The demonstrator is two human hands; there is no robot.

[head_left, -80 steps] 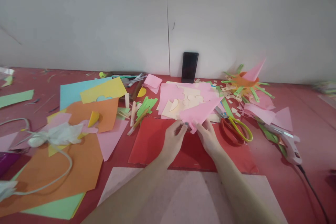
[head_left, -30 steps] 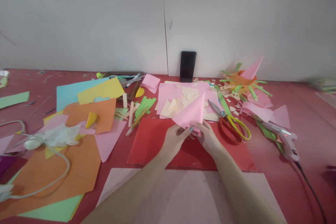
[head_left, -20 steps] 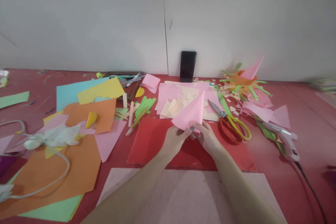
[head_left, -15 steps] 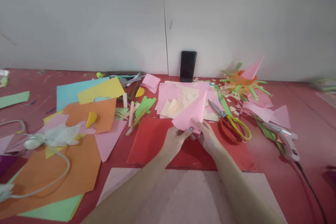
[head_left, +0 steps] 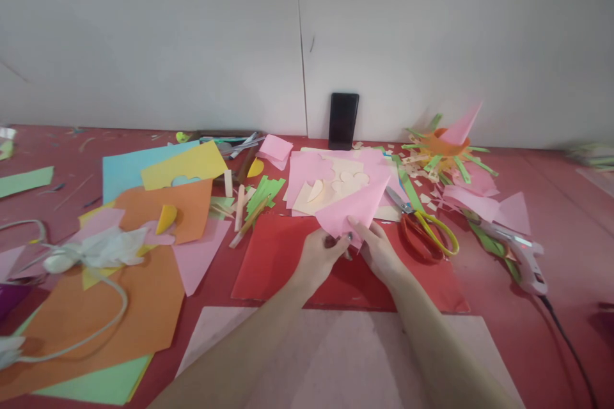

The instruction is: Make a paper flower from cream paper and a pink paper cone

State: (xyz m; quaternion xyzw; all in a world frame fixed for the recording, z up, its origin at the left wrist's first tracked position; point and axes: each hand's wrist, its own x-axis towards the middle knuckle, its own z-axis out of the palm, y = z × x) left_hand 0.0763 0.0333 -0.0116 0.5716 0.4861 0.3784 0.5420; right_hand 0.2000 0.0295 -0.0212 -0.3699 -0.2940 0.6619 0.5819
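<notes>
Between both my hands is a pink paper cone (head_left: 352, 208), its point aimed up and to the right. My left hand (head_left: 319, 255) grips the lower left of the cone with thumb and fingers closed. The fingers of my right hand (head_left: 377, 246) pinch its lower right side, thumb in front. Underneath lies a red board (head_left: 273, 255). Behind the cone are pink sheets (head_left: 307, 169) with cream paper cutouts (head_left: 352, 177) on top. Scissors (head_left: 425, 220) with yellow and red handles rest to the right of my right hand.
A glue gun (head_left: 525, 262) with a black cord lies at the right. Behind it stands an orange paper ring (head_left: 444, 146) with green strips and a pink cone. A phone (head_left: 343, 121) leans on the wall. Orange sheets (head_left: 119, 294) and a white cable (head_left: 125, 300) cover the left.
The pink cone has tilted, its tip swinging down and to the right. My hands stay in nearly the same place, with the fingers slightly shifted on the paper.
</notes>
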